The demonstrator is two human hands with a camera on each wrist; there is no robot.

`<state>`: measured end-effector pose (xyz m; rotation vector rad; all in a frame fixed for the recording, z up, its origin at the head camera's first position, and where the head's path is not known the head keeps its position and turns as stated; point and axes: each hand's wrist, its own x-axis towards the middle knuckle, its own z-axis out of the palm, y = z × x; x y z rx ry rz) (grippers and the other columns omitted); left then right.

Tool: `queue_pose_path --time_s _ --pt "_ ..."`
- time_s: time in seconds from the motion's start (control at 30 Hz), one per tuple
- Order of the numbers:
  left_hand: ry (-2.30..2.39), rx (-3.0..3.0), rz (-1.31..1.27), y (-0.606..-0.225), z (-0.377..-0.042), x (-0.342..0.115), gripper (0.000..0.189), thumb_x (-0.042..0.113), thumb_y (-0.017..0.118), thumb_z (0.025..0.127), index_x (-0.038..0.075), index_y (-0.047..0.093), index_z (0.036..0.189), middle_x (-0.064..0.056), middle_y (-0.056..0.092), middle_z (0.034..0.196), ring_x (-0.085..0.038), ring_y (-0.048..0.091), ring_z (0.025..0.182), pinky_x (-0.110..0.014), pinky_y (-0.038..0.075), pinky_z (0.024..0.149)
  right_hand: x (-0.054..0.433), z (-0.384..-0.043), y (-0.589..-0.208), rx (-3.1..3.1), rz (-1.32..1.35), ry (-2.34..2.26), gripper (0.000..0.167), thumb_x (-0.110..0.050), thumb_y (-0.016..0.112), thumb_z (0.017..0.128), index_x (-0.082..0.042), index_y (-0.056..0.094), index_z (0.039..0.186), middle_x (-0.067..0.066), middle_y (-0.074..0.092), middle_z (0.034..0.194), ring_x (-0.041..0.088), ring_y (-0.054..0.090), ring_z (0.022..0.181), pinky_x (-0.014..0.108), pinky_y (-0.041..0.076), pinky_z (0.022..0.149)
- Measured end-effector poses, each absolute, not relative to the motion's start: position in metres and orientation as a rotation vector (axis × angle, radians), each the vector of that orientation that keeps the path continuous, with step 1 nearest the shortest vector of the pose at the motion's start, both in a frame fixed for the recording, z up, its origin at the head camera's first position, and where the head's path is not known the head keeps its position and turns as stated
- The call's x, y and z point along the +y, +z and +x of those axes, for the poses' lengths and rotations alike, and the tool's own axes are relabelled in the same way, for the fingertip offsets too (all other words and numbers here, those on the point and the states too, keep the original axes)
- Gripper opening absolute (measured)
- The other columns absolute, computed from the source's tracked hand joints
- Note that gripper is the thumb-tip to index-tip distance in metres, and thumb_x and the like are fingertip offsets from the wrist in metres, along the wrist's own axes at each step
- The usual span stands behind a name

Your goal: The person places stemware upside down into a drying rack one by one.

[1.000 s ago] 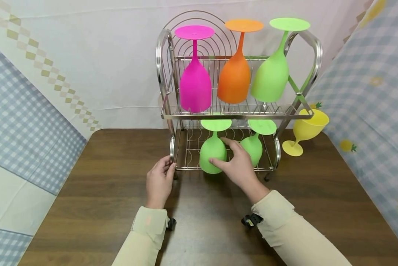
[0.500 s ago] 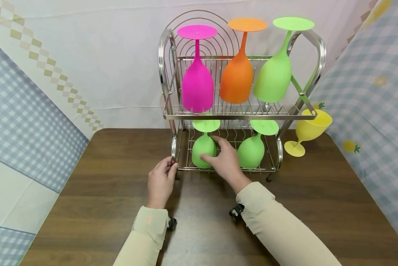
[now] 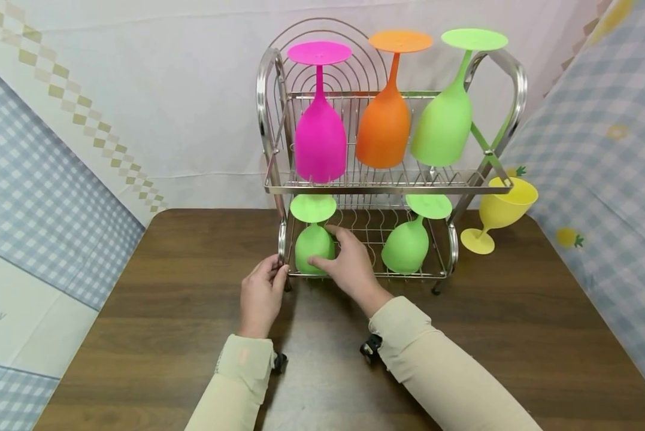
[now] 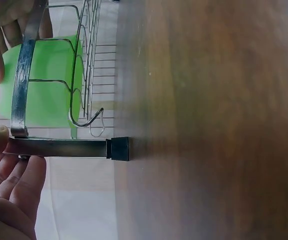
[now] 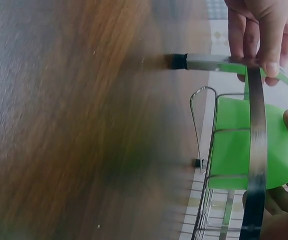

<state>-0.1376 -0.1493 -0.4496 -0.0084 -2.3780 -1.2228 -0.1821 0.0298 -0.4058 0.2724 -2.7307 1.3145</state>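
A two-tier metal dish rack [image 3: 387,190] stands at the back of the table. My left hand [image 3: 259,297] pinches its front left leg between thumb and fingers. On the lower tier my right hand [image 3: 353,267] grips the bowl of an upside-down green goblet [image 3: 312,247], thumb in front and fingers behind. That goblet is at the tier's left end; the right wrist view shows the green bowl [image 5: 234,145] behind the rack's front bar. A second upside-down green goblet [image 3: 406,246] leans a little at the lower tier's right side.
Upside down on the upper tier are a magenta goblet [image 3: 320,140], an orange goblet [image 3: 383,129] and a lime goblet [image 3: 443,126]. A yellow goblet [image 3: 504,206] stands upright right of the rack. Cloth [image 3: 214,108] hangs behind the wooden table [image 3: 155,335].
My right hand has moved left with the green goblet, from near the lower tier's middle to its left end. The left hand stays on the rack's leg.
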Motion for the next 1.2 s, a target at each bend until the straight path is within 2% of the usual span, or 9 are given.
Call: queue_pose_path --time_s 0.23,0.37,0.5,0.67,0.87,1.07,1.2 --pt "-1.237 -2.365 -0.016 -0.45 -0.137 -0.149 0.019 0.011 0.071 0.094 0.001 0.071 0.111 -0.015 0.073 0.106 -0.027 0.074 0.096 -0.036 0.062 0.081 0.022 -0.18 -0.405 -2.742 0.311 1.309 0.078 -0.031 0.088 0.079 -0.005 0.052 0.143 0.012 0.059 0.138 0.03 0.056 0.125 0.045 0.047 0.107" --pt "-1.249 -2.368 -0.011 -0.451 -0.137 -0.146 0.019 0.011 0.071 0.094 0.001 0.071 0.111 -0.015 0.073 0.107 -0.028 0.074 0.096 -0.036 0.062 0.08 0.029 -0.175 -0.405 -2.748 0.27 1.306 0.084 -0.035 0.087 0.079 -0.007 0.047 0.147 0.011 0.054 0.145 0.031 0.051 0.132 0.046 0.043 0.111" --pt "-1.266 -2.38 0.006 -0.451 -0.137 -0.144 0.02 0.012 0.071 0.095 0.001 0.071 0.112 -0.015 0.073 0.107 -0.028 0.074 0.097 -0.036 0.062 0.082 0.045 -0.162 -0.404 -2.708 0.212 1.359 0.088 -0.039 0.087 0.079 -0.01 0.044 0.15 0.008 0.049 0.15 0.032 0.048 0.135 0.048 0.043 0.112" --pt "-1.266 -2.38 0.014 -0.449 -0.136 -0.147 0.023 0.011 0.072 0.094 0.0 0.071 0.114 -0.017 0.073 0.108 -0.029 0.073 0.098 -0.037 0.062 0.083 0.071 -0.141 -0.4 -2.609 0.185 1.476 0.083 -0.035 0.086 0.08 -0.011 0.047 0.148 0.006 0.051 0.148 0.032 0.05 0.133 0.047 0.043 0.111" --pt "-1.296 -2.36 -0.048 -0.449 -0.132 -0.151 0.035 0.006 0.072 0.093 -0.002 0.065 0.126 -0.02 0.07 0.116 -0.032 0.071 0.104 -0.035 0.06 0.087 0.103 -0.118 -0.397 -2.499 0.17 1.497 0.08 -0.034 0.087 0.079 -0.012 0.05 0.146 0.005 0.054 0.147 0.033 0.053 0.131 0.046 0.043 0.112" --pt "-1.307 -2.319 -0.086 -0.445 -0.12 -0.152 0.047 0.01 0.074 0.092 -0.002 0.059 0.135 -0.018 0.066 0.127 -0.03 0.065 0.117 -0.033 0.055 0.098 0.131 -0.098 -0.395 -2.416 0.146 1.484 0.073 -0.024 0.088 0.079 -0.009 0.054 0.142 0.005 0.056 0.144 0.025 0.054 0.131 0.037 0.042 0.112" --pt "-1.318 -2.29 -0.098 -0.443 -0.11 -0.152 0.052 0.011 0.076 0.089 -0.002 0.058 0.136 -0.014 0.065 0.13 -0.028 0.063 0.121 -0.031 0.052 0.101 0.147 -0.083 -0.388 -2.411 0.117 1.44 0.069 -0.024 0.086 0.081 -0.014 0.056 0.142 0.004 0.058 0.143 0.025 0.054 0.131 0.028 0.043 0.11"
